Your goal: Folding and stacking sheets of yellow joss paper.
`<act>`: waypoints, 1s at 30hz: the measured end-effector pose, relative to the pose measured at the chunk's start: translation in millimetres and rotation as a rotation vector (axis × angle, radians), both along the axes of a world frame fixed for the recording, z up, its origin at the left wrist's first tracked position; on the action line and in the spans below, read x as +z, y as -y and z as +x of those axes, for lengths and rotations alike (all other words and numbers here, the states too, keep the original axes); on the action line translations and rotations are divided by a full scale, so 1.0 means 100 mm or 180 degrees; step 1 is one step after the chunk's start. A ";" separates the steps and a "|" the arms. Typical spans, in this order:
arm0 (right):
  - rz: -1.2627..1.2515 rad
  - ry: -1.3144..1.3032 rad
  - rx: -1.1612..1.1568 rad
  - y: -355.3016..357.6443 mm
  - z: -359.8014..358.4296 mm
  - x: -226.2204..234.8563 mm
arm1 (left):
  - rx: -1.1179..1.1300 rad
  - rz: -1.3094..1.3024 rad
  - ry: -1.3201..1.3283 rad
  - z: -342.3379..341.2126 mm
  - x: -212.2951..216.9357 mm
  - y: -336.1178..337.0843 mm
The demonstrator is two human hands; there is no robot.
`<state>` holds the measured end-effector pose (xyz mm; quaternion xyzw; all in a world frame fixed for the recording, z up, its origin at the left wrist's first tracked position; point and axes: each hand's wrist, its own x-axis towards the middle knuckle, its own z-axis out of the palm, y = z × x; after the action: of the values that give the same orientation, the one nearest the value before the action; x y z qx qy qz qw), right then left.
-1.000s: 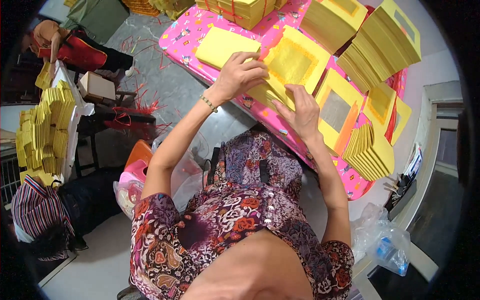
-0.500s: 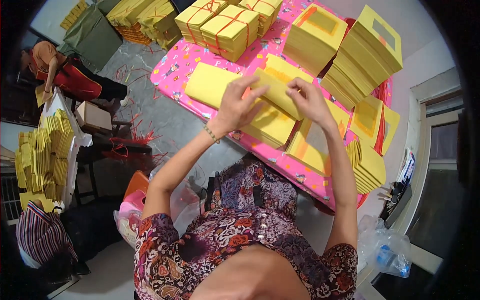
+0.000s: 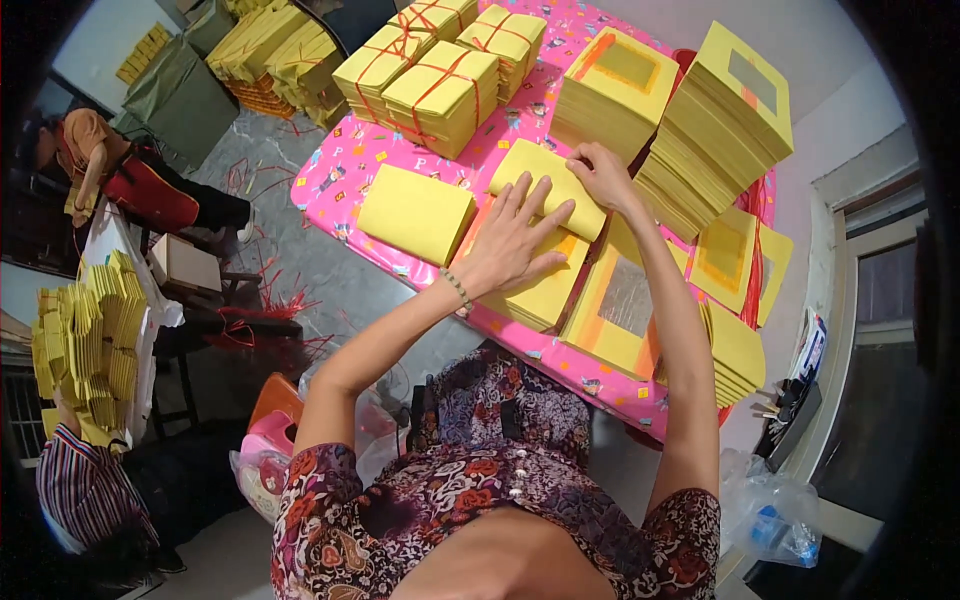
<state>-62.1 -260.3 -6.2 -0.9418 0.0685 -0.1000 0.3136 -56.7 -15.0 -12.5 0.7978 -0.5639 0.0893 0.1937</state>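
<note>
A yellow paper sheet (image 3: 533, 163) lies folded over on top of a yellow paper stack (image 3: 540, 296) near the table's front edge. My left hand (image 3: 513, 237) rests flat on it with fingers spread. At the sheet's far right edge, my right hand (image 3: 604, 180) has its fingers curled and pressed against the paper. To the left of my left hand is a folded yellow paper bundle (image 3: 415, 212). Below my right forearm sits a yellow stack with a grey window and orange strips (image 3: 622, 300).
Bundles tied with red string (image 3: 440, 95) stand at the far left of the pink patterned table cover (image 3: 340, 185). Tall yellow stacks (image 3: 715, 125) rise at the right. Two other people (image 3: 140, 165) are at the left, near another table heaped with yellow bundles (image 3: 95, 320).
My left hand has come down from above the paper and flattened onto it. My right hand has shifted to the sheet's far edge. The orange pattern behind the sheet is now covered.
</note>
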 end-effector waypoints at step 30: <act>-0.0382 -0.0058 -0.0298 -0.33 0.04 -0.06 | 0.0036 0.0104 -0.0259 -0.01 -0.03 0.02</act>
<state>-57.8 -227.0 -12.1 -0.9555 0.1092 -0.1099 0.2509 -57.7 -16.9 -15.7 0.8071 -0.5524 0.0487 0.2029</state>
